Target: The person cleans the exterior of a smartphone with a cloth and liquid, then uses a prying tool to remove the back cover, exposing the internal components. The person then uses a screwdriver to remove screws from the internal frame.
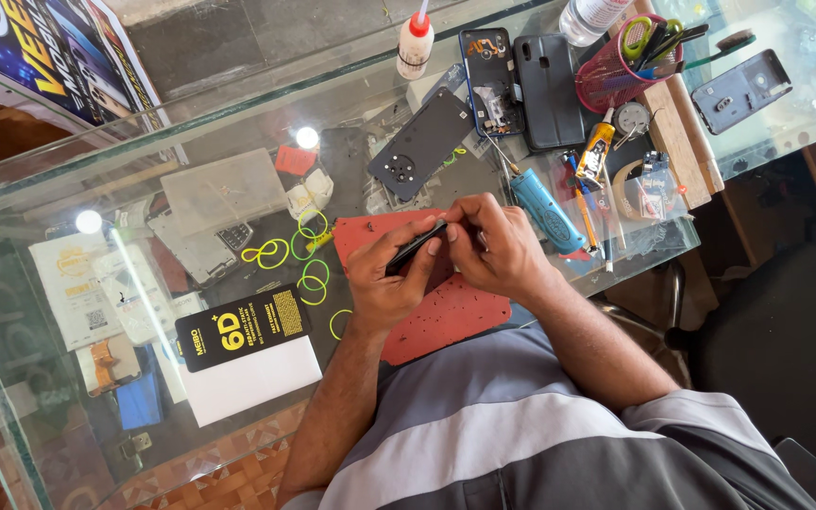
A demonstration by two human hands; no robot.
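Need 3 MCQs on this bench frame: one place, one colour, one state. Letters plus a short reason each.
1. Where does the red mat lie?
A. under the hands
B. inside the pink basket
C. on the chair

2. What colour are the loose rubber bands?
A. blue
B. yellow-green
C. white

3. How is the dark phone handled?
A. flat on the glass, untouched
B. gripped by both hands, edge up
C. leaning on the bottle

Answers: 1 A, the mat spreads on the glass counter below both hands. 2 B, the loops beside the mat are yellow-green. 3 B, the left hand and right hand both grip it.
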